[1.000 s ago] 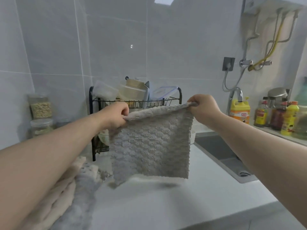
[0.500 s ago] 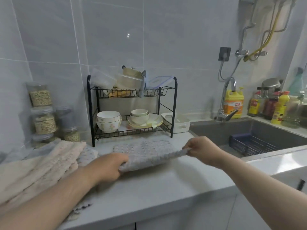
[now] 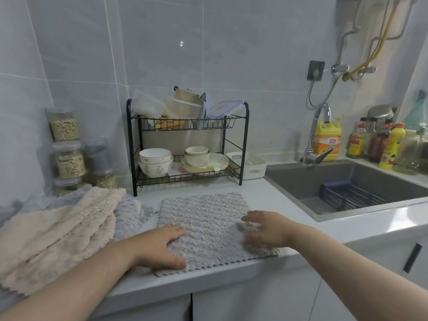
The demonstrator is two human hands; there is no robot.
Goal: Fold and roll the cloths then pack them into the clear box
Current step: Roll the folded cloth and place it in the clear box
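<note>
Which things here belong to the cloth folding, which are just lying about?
Job: grey textured cloth, pile of beige and grey fluffy cloths, left hand, right hand.
Lying about: black wire dish rack, clear grain jars, yellow detergent bottle, dark sink.

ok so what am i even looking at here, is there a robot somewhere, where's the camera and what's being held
No robot here: these are a person's two bare hands. The camera is worn on their head, looking forward and down, so the arms reach in from the bottom. A grey cloth lies spread flat on the white counter. The left hand rests flat on its near left corner; the right hand lies on its right edge, blurred, fingers fairly straight. Nothing is gripped or lifted. A pile of beige and grey cloths lies on the left, a black dish rack stands behind, and the sink is on the right.
</note>
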